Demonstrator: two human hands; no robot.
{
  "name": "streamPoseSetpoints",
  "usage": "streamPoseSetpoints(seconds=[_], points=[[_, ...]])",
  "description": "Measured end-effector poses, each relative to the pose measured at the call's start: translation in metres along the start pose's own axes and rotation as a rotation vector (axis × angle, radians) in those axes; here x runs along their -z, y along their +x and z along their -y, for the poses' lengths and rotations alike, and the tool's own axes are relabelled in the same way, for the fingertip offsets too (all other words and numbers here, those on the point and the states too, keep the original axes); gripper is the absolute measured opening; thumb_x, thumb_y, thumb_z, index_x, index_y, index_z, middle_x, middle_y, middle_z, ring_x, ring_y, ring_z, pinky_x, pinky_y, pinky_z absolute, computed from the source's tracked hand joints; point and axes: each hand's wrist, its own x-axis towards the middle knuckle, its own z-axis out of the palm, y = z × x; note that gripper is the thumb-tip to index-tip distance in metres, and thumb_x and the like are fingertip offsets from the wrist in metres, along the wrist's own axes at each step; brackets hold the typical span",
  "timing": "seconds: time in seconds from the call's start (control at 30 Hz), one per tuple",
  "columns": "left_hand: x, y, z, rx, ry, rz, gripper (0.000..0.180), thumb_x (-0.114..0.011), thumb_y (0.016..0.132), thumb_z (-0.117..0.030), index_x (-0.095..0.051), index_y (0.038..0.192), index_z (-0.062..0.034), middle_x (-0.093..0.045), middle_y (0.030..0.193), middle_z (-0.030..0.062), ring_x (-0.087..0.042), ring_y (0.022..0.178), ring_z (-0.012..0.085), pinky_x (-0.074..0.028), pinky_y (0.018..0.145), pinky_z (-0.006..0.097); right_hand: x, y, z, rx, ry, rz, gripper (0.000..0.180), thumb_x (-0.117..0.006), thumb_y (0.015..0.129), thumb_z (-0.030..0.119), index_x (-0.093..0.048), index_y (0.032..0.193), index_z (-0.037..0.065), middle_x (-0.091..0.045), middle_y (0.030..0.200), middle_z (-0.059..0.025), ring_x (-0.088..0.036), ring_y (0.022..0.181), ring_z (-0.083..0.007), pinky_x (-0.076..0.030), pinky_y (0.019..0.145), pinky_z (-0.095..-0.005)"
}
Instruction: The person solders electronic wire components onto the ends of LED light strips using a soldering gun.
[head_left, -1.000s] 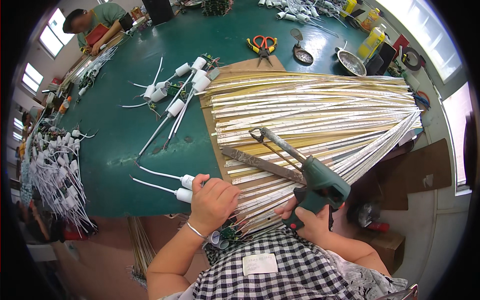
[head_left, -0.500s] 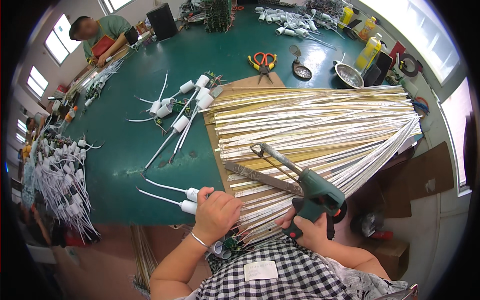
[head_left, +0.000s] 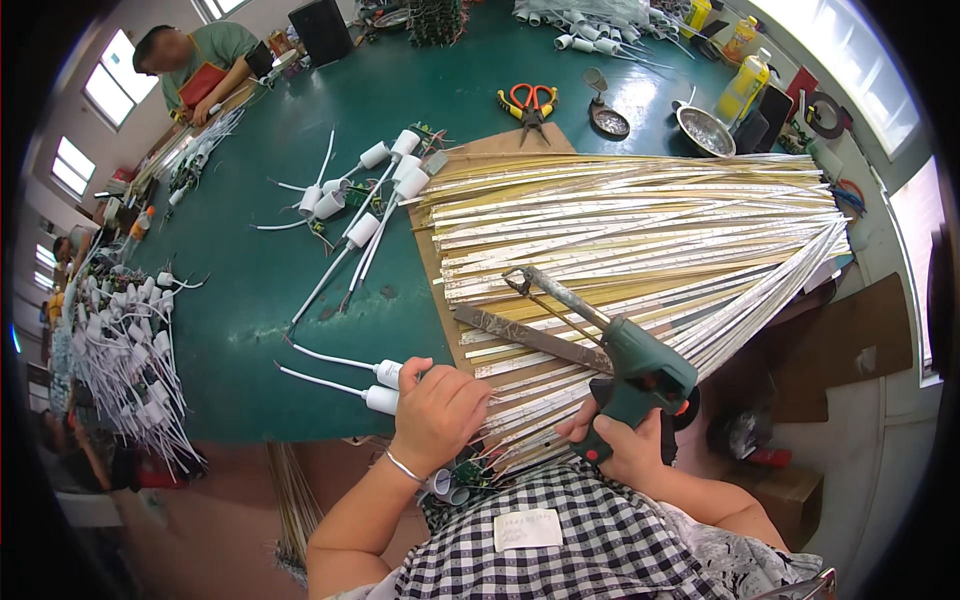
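My right hand (head_left: pixel 628 448) grips the handle of a green soldering gun (head_left: pixel 650 368), whose long barrel points up and left over a layer of thin white and yellow strips (head_left: pixel 620 215). At the table's near edge, my left hand (head_left: pixel 440 412) is closed, fingers bent, at the strips' left ends; what its fingers hold is hidden. Two white cylindrical caps with wires (head_left: pixel 381 399) lie against its left side. Below that wrist, more white caps (head_left: pixel 450 490) and green circuit boards (head_left: pixel 474 470) show near my checkered apron. A flat metal bar (head_left: pixel 530 338) lies across the strips, left of the gun.
White caps with wires (head_left: pixel 362 230) lie left of the strips, and a large heap (head_left: pixel 130 340) covers the table's left end. Red-and-yellow pliers (head_left: pixel 528 105), a small dark dish (head_left: pixel 609 122) and a metal bowl (head_left: pixel 705 130) stand beyond. A co-worker (head_left: pixel 205 65) sits far left.
The whole view has shifted slightly, with far things sitting a little higher in the picture. Both hands and the soldering gun keep nearly the same place over the strips.
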Motion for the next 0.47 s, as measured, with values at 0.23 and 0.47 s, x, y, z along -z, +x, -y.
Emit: streamPoseSetpoints(seconds=[0.23, 0.47], points=[[0.0007, -0.0009, -0.0004, -0.001, 0.003, 0.003, 0.012, -0.069, 0.068, -0.009, -0.062, 0.076, -0.0144, -0.057, 0.072, -0.0024, -0.056, 0.072, 0.0164, -0.034, 0.084, 0.039, 0.0003, -0.0002, -0.0026, 0.007, 0.002, 0.001, 0.019, -0.051, 0.082, 0.002, -0.053, 0.1, -0.006, -0.061, 0.085, -0.0127, -0.064, 0.084, -0.0259, -0.052, 0.08, -0.0405], [0.0011, -0.0012, -0.0001, 0.004, -0.013, 0.011, 0.013, -0.07, 0.067, -0.009, -0.062, 0.077, -0.0144, -0.057, 0.072, -0.0022, -0.056, 0.073, 0.0169, -0.034, 0.085, 0.039, 0.0021, -0.0012, -0.0036, -0.015, 0.03, 0.004, 0.024, -0.053, 0.083, 0.004, -0.05, 0.105, -0.007, -0.061, 0.091, -0.0136, -0.064, 0.088, -0.0269, -0.052, 0.081, -0.0405]])
